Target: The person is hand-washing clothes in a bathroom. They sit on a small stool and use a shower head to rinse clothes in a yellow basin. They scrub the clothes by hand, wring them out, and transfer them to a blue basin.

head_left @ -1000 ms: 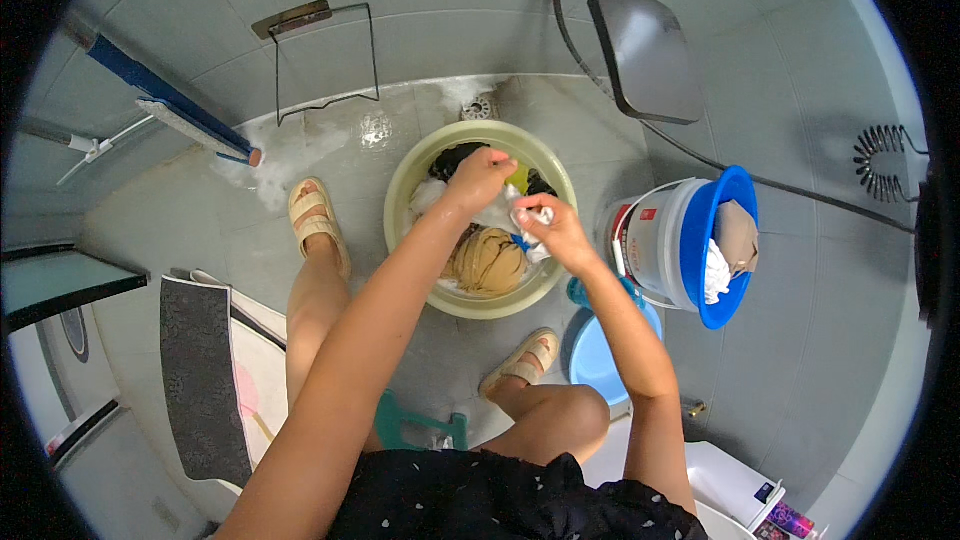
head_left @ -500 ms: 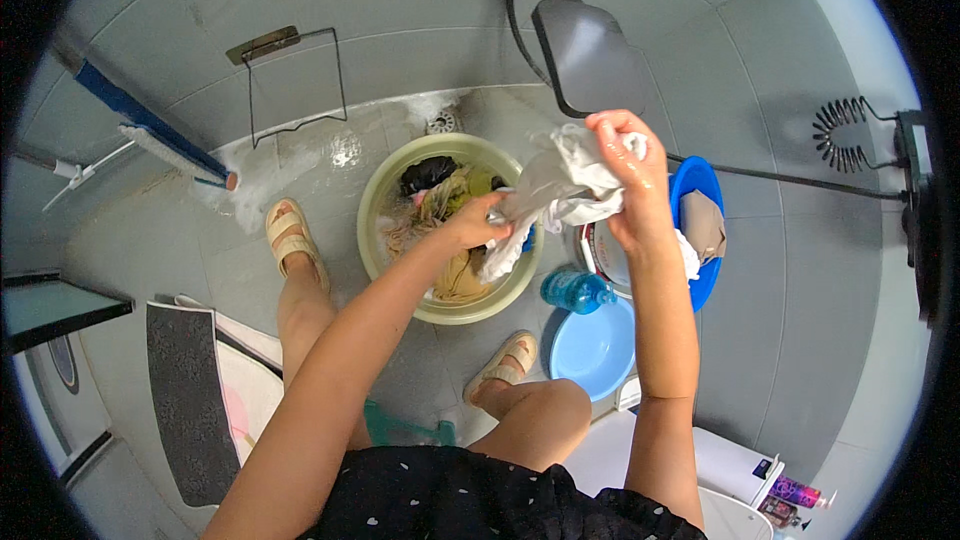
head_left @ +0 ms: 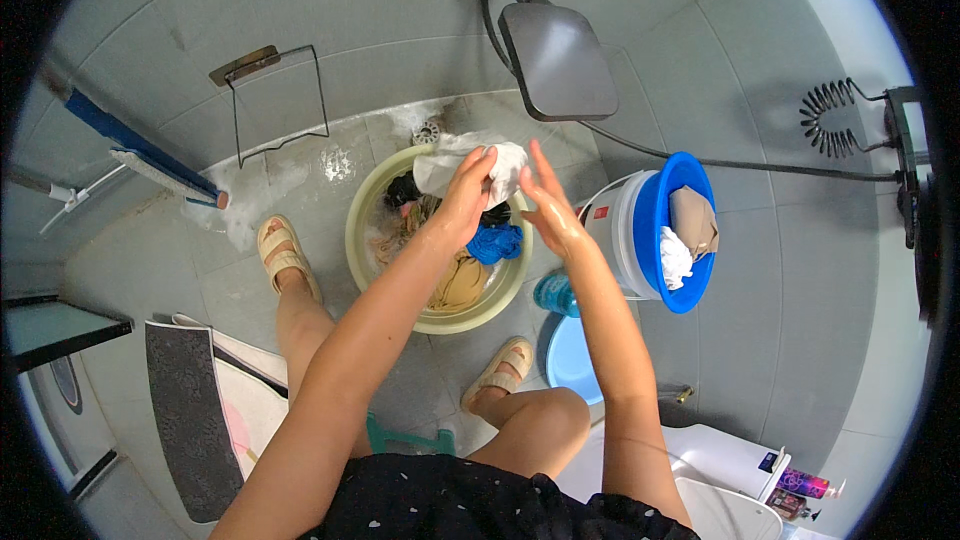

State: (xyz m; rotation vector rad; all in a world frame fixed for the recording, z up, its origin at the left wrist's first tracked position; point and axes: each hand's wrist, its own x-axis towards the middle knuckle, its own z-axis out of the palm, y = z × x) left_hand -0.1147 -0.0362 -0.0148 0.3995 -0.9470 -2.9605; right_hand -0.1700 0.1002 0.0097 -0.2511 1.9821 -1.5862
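A bunched wet white cloth (head_left: 508, 168) hangs over the far side of a pale green basin (head_left: 357, 230). My left hand (head_left: 465, 198) is closed on the cloth, its fingers bent round it. Just right of the cloth, my right hand (head_left: 552, 208) has its fingers stretched and apart; whether a fingertip touches the cloth, I cannot tell. In the basin lie wet clothes: a blue piece (head_left: 496, 244), a tan piece (head_left: 462, 282) and a black piece (head_left: 401, 190), with suds around them.
Right of the basin, a blue tub (head_left: 648, 250) holding brown and white cloths sits on a white bucket (head_left: 608, 230). A blue bottle (head_left: 556, 293) and light-blue bowl (head_left: 572, 365) stand nearer. A dark square shower head (head_left: 558, 62) juts overhead; a green stool (head_left: 408, 437) is below me.
The white cloth has moved left and back over the basin. My right hand has let go of it, come lower and leftward, and opened.
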